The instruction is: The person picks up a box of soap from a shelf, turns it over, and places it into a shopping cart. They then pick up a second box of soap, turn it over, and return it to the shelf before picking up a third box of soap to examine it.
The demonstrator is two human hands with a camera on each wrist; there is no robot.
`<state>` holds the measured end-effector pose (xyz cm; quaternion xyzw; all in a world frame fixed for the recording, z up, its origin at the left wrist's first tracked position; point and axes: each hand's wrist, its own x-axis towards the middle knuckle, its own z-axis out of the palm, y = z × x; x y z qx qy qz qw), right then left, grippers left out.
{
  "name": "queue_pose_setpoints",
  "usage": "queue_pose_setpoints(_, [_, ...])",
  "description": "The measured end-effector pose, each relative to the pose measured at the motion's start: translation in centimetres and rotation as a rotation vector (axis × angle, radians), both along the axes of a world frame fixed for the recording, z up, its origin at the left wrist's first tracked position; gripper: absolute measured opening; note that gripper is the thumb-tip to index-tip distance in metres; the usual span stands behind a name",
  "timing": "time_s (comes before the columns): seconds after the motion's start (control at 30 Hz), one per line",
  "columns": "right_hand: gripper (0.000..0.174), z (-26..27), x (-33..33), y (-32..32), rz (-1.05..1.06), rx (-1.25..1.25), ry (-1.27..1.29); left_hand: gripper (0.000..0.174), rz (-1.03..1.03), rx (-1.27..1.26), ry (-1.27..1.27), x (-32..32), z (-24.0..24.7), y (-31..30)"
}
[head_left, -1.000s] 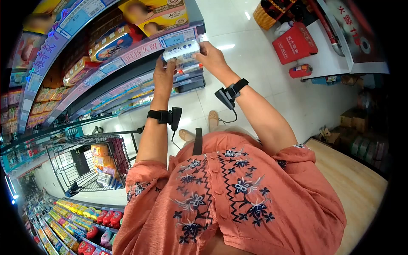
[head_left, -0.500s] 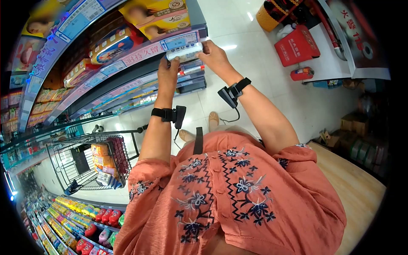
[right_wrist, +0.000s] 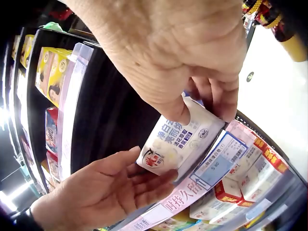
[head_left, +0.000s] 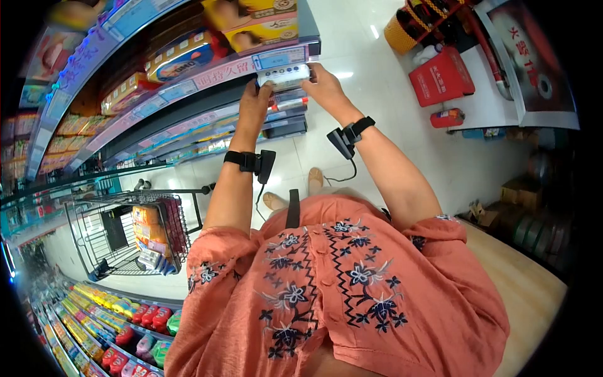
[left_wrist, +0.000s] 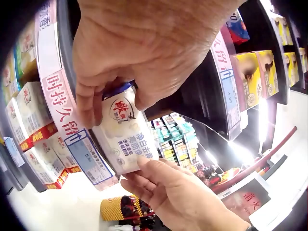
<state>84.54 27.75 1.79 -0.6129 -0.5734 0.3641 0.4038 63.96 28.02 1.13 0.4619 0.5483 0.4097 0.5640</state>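
Both hands hold a white wrapped pack [head_left: 286,76] with blue and red print at the shelf's front edge. My left hand [head_left: 254,103] grips its left end, thumb on one side and fingers on the other. The right end is pinched by my right hand [head_left: 325,85]. In the left wrist view the pack [left_wrist: 126,132] sits between my left hand [left_wrist: 144,53] and right hand [left_wrist: 185,192], beside a price tag [left_wrist: 89,159]. The right wrist view shows the pack [right_wrist: 180,137] with its printed face towards the camera.
Yellow boxes [head_left: 267,31] and a blue-gold pack [head_left: 182,60] stand on the shelf. A wire cart [head_left: 119,235] with orange packs is at the left. A red box [head_left: 441,75] and a red extinguisher-like item [head_left: 447,117] lie at the right. Bottles [head_left: 151,317] fill lower-left shelves.
Both hands and the pack have shifted slightly right in the head view, along with the shelf. The pack stays held at both ends.
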Motion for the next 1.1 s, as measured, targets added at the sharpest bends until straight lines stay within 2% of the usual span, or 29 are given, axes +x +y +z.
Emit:
queue_pose_setpoints(0.03, [0.049, -0.7, 0.0, 0.1, -0.007, 0.041, -0.022, 0.051, 0.003, 0.018, 0.015, -0.3, 0.3, -0.2])
queue_pose_setpoints(0.07, [0.047, -1.3, 0.0, 0.0, -0.049, 0.182, -0.130, 0.052, 0.009, 0.036, 0.031, -0.8, 0.6, -0.5])
queue_pose_setpoints(0.17, [0.040, -0.1, -0.5, -1.4, -0.201, 0.255, -0.173, 0.055, 0.096, 0.077, 0.044, -3.4, 1.9, -2.6])
queue_pose_setpoints(0.27, [0.029, 1.8, -1.1, -3.8, -0.049, 0.051, 0.056, 0.056, 0.191, 0.053, 0.041, -7.6, 2.5, -6.2])
queue_pose_setpoints(0.37, [0.022, 2.5, -2.9, -5.6, 0.203, -0.251, 0.227, 0.052, 0.213, -0.024, 0.090, -13.7, 1.7, -10.2])
queue_pose_setpoints(0.5, [0.020, 3.0, -7.9, -7.4, 0.466, -0.402, 0.171, 0.054, 0.370, -0.147, 0.142, -20.8, 1.1, -17.1])
queue_pose_setpoints(0.67, [0.023, 1.8, -13.5, -9.0, 0.671, -0.488, 0.142, 0.045, 0.613, -0.200, 0.223, -29.3, -2.8, -25.7])
queue_pose_setpoints(0.83, [0.026, 3.0, -18.4, -10.0, 0.771, -0.579, 0.065, 0.034, 0.899, -0.176, 0.284, -33.7, -2.7, -32.3])
queue_pose_setpoints(0.93, [0.028, 3.3, -21.6, -10.8, 0.820, -0.598, 0.034, 0.032, 0.976, -0.159, 0.342, -36.3, -2.4, -35.2])
queue_pose_setpoints(0.97, [0.029, 3.4, -22.5, -11.0, 0.840, -0.598, 0.030, 0.035, 0.945, -0.191, 0.378, -37.7, -2.9, -36.3])
queue_pose_setpoints(1.07, [0.030, 3.4, -25.1, -11.6, 0.890, -0.596, 0.020, 0.036, 1.058, -0.091, 0.631, -42.6, -7.4, -39.3])
queue_pose_setpoints(1.1, [0.030, 3.5, -25.9, -11.8, 0.903, -0.594, 0.017, 0.038, 1.102, -0.059, 0.643, -43.7, -7.3, -40.2])
